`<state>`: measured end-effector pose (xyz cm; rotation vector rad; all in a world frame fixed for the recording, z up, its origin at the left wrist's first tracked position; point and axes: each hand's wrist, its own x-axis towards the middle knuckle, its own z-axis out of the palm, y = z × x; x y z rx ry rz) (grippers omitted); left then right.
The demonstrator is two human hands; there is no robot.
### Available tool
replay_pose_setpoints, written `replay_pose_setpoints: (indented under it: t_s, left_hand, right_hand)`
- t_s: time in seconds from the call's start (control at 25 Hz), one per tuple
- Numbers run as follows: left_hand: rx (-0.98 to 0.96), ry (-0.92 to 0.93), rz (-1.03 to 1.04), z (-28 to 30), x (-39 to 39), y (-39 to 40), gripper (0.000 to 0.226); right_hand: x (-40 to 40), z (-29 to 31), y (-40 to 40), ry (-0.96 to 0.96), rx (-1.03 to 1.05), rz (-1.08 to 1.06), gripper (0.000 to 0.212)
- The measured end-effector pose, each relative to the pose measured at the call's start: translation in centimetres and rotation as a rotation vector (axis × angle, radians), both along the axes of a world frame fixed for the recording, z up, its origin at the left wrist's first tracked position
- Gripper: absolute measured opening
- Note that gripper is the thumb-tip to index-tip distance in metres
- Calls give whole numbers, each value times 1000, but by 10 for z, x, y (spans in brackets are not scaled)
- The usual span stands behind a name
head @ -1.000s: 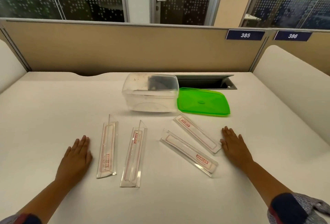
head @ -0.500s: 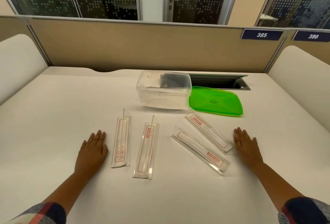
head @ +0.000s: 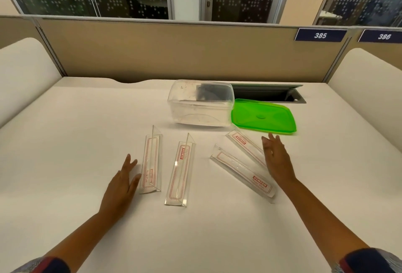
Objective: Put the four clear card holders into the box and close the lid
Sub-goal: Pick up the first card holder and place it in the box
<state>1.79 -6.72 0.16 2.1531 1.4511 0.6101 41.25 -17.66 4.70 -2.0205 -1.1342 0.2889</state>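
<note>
Box: clear box (head: 201, 107) stands open near the table's (head: 65, 120) far edge; no holder is seen inside.
Lid: green lid (head: 264, 117) lies flat, touching the box's right side.
Holders: four card holders (head: 180, 172) lie on the table, outside the box.
Room: bare table is seen left of the holders.
Left hand (head: 119, 185): open, flat beside the leftmost holder.
Right hand (head: 276, 157): open, empty, now raised over the right pair; earlier it was laid flat.

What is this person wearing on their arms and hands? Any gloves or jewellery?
No gloves, rings or watch show: the left hand and right hand are bare, as are the forearms. Only pushed-up sleeves show at the bottom corners, dark navy and red on the left sleeve, navy with a patterned grey part on the right sleeve.
</note>
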Motion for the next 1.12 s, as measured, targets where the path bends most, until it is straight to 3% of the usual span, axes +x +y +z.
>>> replay_pose_setpoints:
  t_s: [0.12, 0.4, 0.68, 0.8, 1.12]
  left_hand:
    - [24, -60, -15, 4, 8, -13, 94]
    - [114, 103, -149, 1, 21, -25, 94]
    - [130, 216, -96, -8, 23, -21, 101]
    - [147, 302, -108, -9, 25, -22, 104]
    - [114, 344, -50, -9, 32, -25, 100]
  right_hand:
    - [-30, 4, 9, -80, 34, 139, 39]
    - [-88, 9, 24, -18, 43, 340, 40]
    - [-120, -37, 15, -151, -207, 553, 47]
    - [-121, -54, 8, -332, -301, 661, 52]
    - [-123, -61, 7, -484, -274, 667, 52]
